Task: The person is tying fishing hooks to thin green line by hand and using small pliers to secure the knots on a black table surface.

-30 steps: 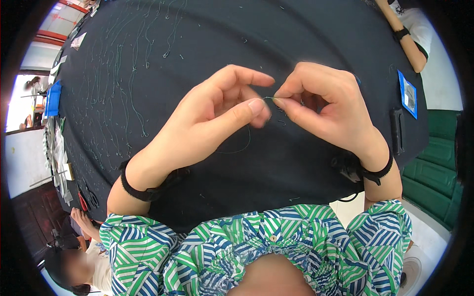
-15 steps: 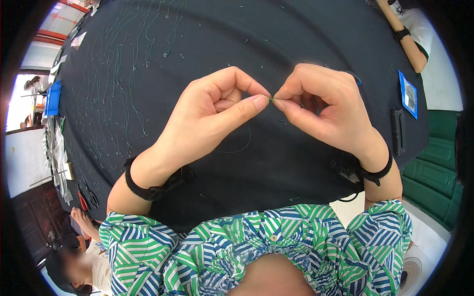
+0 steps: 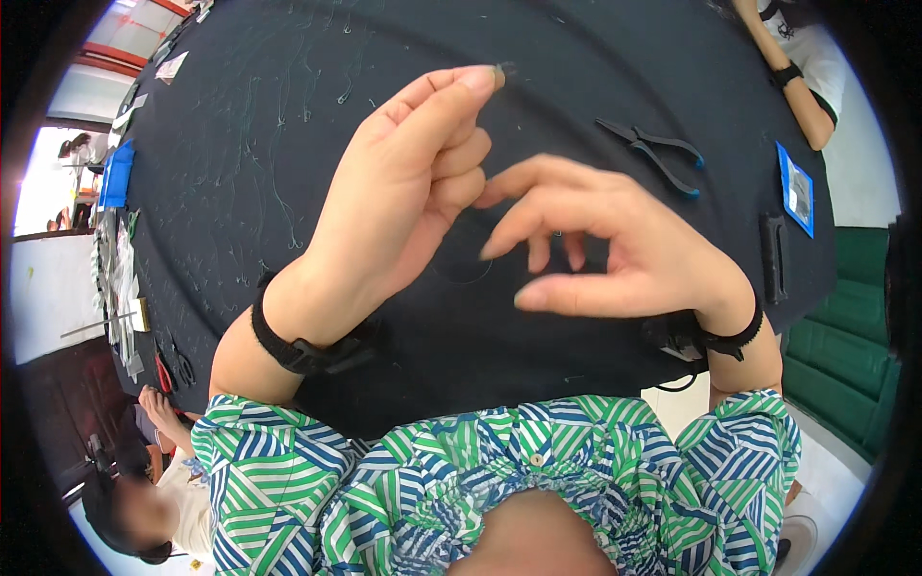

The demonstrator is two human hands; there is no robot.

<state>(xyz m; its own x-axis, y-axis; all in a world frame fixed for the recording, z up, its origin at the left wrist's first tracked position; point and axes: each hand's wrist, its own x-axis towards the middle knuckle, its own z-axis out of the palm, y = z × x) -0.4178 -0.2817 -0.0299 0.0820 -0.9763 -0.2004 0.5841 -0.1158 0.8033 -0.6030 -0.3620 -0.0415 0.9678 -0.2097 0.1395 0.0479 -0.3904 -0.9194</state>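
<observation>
My left hand (image 3: 413, 163) is raised over the dark cloth, thumb and forefinger pinched together and the other fingers curled. A tiny bit of thin line (image 3: 509, 69) sticks out past the pinch, blurred; what else lies between the fingertips is hidden. A faint loop of line hangs or lies below the hand. My right hand (image 3: 605, 240) is just to the right, fingers spread and bent, blurred at the tips, with its forefinger close to my left hand's curled fingers. Beyond it lie pliers (image 3: 648, 149) with blue-tipped handles, jaws toward the upper left.
Several thin green lines with small hook-like ends (image 3: 281, 120) are spread over the black cloth (image 3: 576, 355) at left. At right are a blue packet (image 3: 795, 189) and a black case (image 3: 774, 259). Red-handled scissors (image 3: 163, 372) lie far left. Other people sit at both sides.
My hands have parted from a shared pinch. The left rose with its pinch kept; the right moved lower and opened, uncovering the pliers.
</observation>
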